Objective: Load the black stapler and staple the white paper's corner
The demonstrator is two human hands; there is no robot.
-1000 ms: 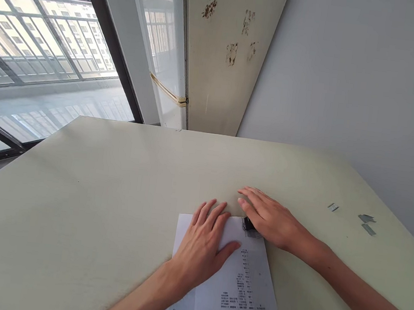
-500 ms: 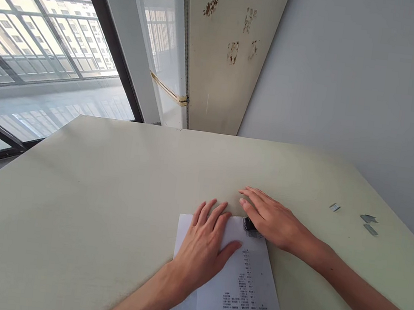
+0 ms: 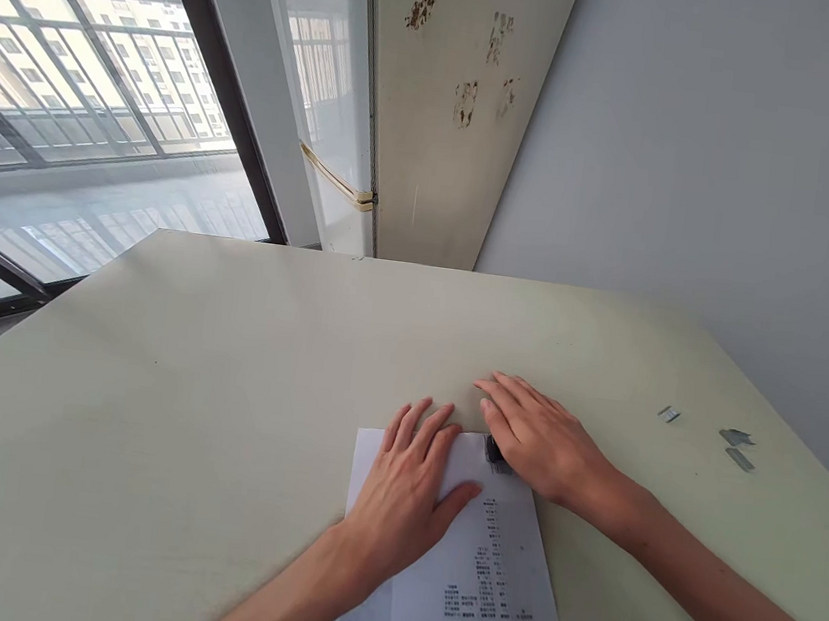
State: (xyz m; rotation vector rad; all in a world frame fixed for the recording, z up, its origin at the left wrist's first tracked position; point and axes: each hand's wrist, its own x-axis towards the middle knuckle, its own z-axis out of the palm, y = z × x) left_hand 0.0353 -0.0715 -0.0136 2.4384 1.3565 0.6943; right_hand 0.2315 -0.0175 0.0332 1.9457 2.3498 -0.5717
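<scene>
A stack of white paper point(image 3: 472, 580) with printed text lies on the table at the lower middle. My left hand point(image 3: 398, 500) rests flat on its upper left part, fingers spread and reaching the top edge. At the paper's top right corner sits a small black object point(image 3: 494, 451) with a clear or shiny lower edge. My right hand point(image 3: 539, 437) lies over that object, palm down with fingers stretched out past the paper. Most of the black object is hidden beneath it, so its kind cannot be made out.
On the pale table point(image 3: 219, 428), a small silvery piece point(image 3: 669, 414) and two dark grey scraps point(image 3: 737, 438) lie to the right. A grey wall point(image 3: 706, 155) borders the right side. Behind stand a cream cabinet point(image 3: 446, 173) and a glazed window frame point(image 3: 219, 55).
My right hand has shifted very slightly left and turned a little over the black object. My left hand and the paper have stayed almost still.
</scene>
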